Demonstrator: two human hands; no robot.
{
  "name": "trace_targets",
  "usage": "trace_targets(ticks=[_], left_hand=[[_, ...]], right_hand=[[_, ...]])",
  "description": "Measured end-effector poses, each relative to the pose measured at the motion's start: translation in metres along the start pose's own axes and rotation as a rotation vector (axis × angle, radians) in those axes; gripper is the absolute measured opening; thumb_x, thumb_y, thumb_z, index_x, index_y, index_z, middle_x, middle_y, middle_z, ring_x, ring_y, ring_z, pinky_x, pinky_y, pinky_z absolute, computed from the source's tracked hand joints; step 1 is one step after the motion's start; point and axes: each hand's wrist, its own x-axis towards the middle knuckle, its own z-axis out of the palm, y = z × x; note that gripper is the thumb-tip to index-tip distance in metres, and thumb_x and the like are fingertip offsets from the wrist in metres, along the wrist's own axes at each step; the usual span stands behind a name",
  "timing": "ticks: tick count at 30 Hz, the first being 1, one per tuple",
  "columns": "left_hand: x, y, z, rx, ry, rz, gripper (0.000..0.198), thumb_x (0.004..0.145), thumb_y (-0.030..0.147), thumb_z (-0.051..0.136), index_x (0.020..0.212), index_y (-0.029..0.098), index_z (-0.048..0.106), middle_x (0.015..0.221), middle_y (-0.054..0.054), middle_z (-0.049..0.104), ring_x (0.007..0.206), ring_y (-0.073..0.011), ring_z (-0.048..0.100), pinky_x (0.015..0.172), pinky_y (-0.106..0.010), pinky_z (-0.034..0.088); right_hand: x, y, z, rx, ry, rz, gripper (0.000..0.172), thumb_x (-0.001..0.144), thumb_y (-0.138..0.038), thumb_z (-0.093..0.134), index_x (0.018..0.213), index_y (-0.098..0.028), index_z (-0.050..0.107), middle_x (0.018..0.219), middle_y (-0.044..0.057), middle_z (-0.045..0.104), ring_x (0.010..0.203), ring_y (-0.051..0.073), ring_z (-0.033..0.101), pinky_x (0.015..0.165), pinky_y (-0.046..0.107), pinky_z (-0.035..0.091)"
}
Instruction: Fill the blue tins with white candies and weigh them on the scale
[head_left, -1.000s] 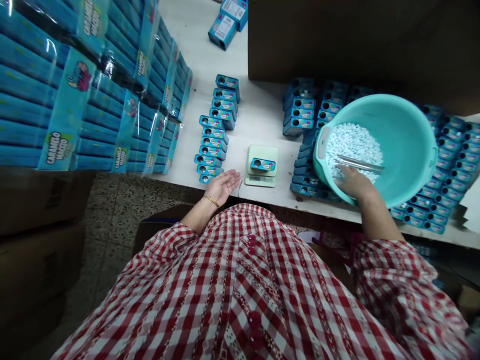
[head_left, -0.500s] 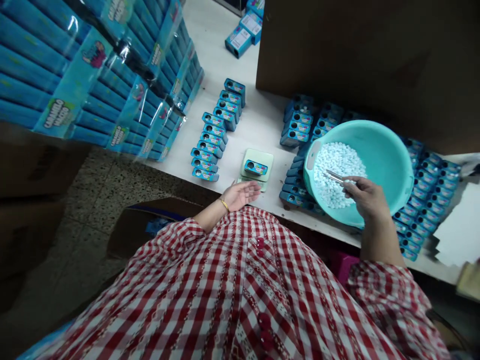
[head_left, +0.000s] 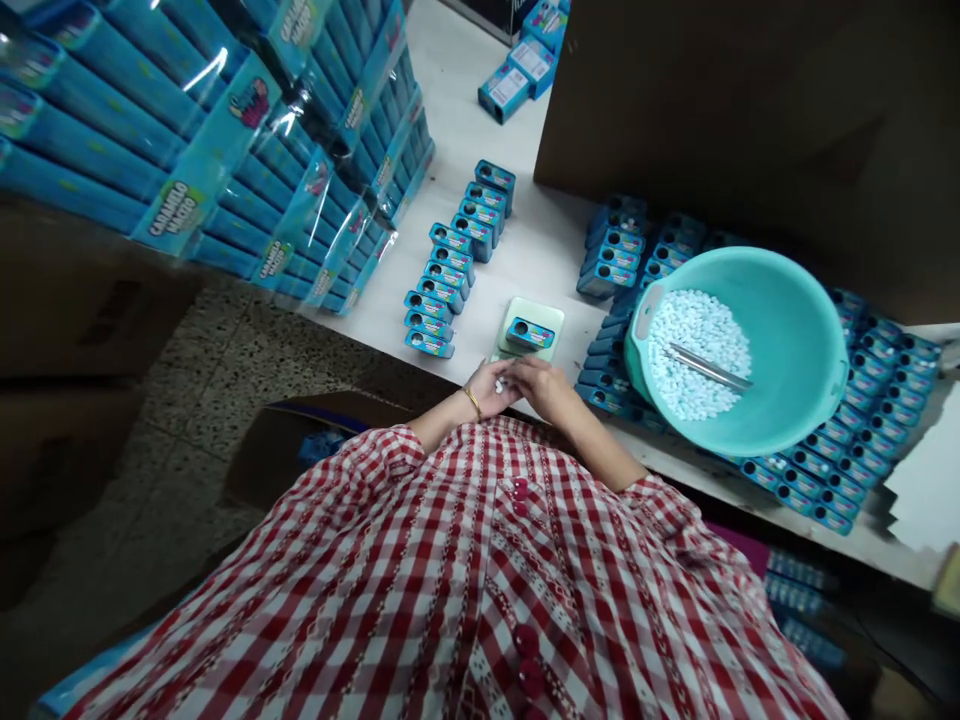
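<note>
My left hand (head_left: 486, 394) is cupped palm up at the table's front edge, holding a few small white candies (head_left: 500, 385). Over that palm bends my right hand (head_left: 547, 388), its fingers closed together at the candies; what is between them is hidden. Just beyond both hands, a small blue candy box (head_left: 529, 334) with a round hole stands on a pale green scale (head_left: 547, 312). To the right, a turquoise tub (head_left: 799, 340) contains many white candies (head_left: 697, 335). A metal scoop or pair of tongs (head_left: 709, 367) lies on them.
Blue boxes (head_left: 450, 262) stand in a staggered row left of the scale. More boxes (head_left: 840, 465) surround the tub. Wrapped packs (head_left: 225, 150) are stacked at far left. A large brown carton (head_left: 720, 110) rises behind the tub, and loose boxes (head_left: 504, 92) lie farther back.
My right hand has let go of the metal tool in the tub and moved left to my left palm. White candies now show in the left hand. The view has shifted slightly.
</note>
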Motion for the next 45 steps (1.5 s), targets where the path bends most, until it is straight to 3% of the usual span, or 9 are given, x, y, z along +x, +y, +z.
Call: trace_targets(ticks=[5, 8, 12, 18, 27, 31, 37, 42, 45], left_hand=[[-0.004, 0.023, -0.014, 0.09, 0.017, 0.024, 0.024, 0.087, 0.012, 0.041, 0.078, 0.009, 0.063, 0.067, -0.009, 0.066, 0.066, -0.0149, 0.064, 0.075, -0.03, 0.051], [-0.012, 0.035, -0.023, 0.117, 0.039, 0.048, 0.025, 0.087, 0.015, 0.042, 0.082, 0.007, 0.065, 0.073, -0.012, 0.068, 0.072, -0.0169, 0.066, 0.075, -0.029, 0.051], [-0.03, 0.043, -0.041, 0.104, 0.063, 0.042, 0.027, 0.088, 0.015, 0.041, 0.082, 0.008, 0.066, 0.074, -0.012, 0.069, 0.074, -0.0163, 0.067, 0.07, -0.026, 0.052], [-0.041, 0.05, -0.061, 0.055, 0.063, 0.041, 0.026, 0.088, 0.015, 0.041, 0.091, 0.007, 0.066, 0.074, -0.011, 0.069, 0.073, -0.0161, 0.067, 0.07, -0.027, 0.053], [-0.035, 0.046, -0.073, -0.001, 0.108, 0.063, 0.026, 0.089, 0.015, 0.04, 0.09, 0.008, 0.065, 0.072, -0.01, 0.069, 0.07, -0.0146, 0.067, 0.066, -0.024, 0.053], [-0.029, 0.039, -0.074, -0.018, 0.152, 0.069, 0.028, 0.089, 0.015, 0.039, 0.085, 0.009, 0.066, 0.069, -0.008, 0.068, 0.065, -0.0132, 0.065, 0.06, -0.023, 0.052], [-0.024, 0.033, -0.065, -0.028, 0.183, 0.091, 0.027, 0.088, 0.016, 0.041, 0.094, 0.009, 0.066, 0.071, -0.009, 0.068, 0.066, -0.0139, 0.065, 0.066, -0.025, 0.053], [-0.021, 0.029, -0.062, -0.048, 0.16, 0.093, 0.025, 0.088, 0.015, 0.04, 0.094, 0.009, 0.065, 0.07, -0.009, 0.068, 0.066, -0.0137, 0.065, 0.061, -0.023, 0.052], [-0.018, 0.024, -0.06, -0.049, 0.127, 0.073, 0.026, 0.088, 0.015, 0.039, 0.087, 0.008, 0.064, 0.068, -0.009, 0.067, 0.062, -0.0128, 0.064, 0.059, -0.022, 0.051]], right_hand=[[0.025, 0.014, -0.007, -0.018, 0.087, 0.1, 0.022, 0.081, -0.012, 0.053, 0.096, -0.017, 0.068, 0.093, 0.008, 0.066, 0.088, 0.017, 0.06, 0.08, 0.029, 0.045], [0.044, 0.022, -0.01, -0.186, 0.149, 0.197, 0.026, 0.082, -0.012, 0.05, 0.1, -0.018, 0.068, 0.096, 0.009, 0.066, 0.086, 0.019, 0.061, 0.077, 0.029, 0.045], [0.057, 0.028, -0.011, -0.338, 0.115, 0.259, 0.033, 0.082, -0.011, 0.046, 0.105, -0.021, 0.068, 0.096, 0.009, 0.065, 0.081, 0.019, 0.061, 0.072, 0.027, 0.045], [0.056, 0.028, -0.014, -0.331, 0.178, 0.251, 0.031, 0.081, -0.013, 0.047, 0.102, -0.02, 0.069, 0.097, 0.009, 0.066, 0.083, 0.019, 0.06, 0.071, 0.028, 0.045], [0.033, 0.037, -0.02, -0.068, 0.434, 0.313, 0.021, 0.081, -0.025, 0.05, 0.088, -0.018, 0.068, 0.088, 0.007, 0.068, 0.079, 0.019, 0.061, 0.074, 0.032, 0.047], [0.037, 0.037, -0.019, -0.149, 0.311, 0.249, 0.02, 0.082, -0.021, 0.05, 0.088, -0.017, 0.068, 0.091, 0.009, 0.066, 0.084, 0.02, 0.059, 0.077, 0.032, 0.046], [0.052, 0.034, -0.015, -0.312, 0.114, 0.106, 0.028, 0.084, -0.013, 0.044, 0.099, -0.02, 0.067, 0.104, 0.009, 0.062, 0.094, 0.021, 0.055, 0.08, 0.032, 0.045], [0.033, 0.027, -0.018, -0.292, 0.13, 0.104, 0.032, 0.088, -0.015, 0.041, 0.112, -0.019, 0.062, 0.113, 0.011, 0.06, 0.101, 0.021, 0.055, 0.084, 0.032, 0.046], [0.017, 0.009, -0.005, -0.281, 0.0, -0.005, 0.032, 0.09, -0.015, 0.038, 0.111, -0.018, 0.062, 0.113, 0.011, 0.06, 0.103, 0.019, 0.055, 0.087, 0.03, 0.046]])
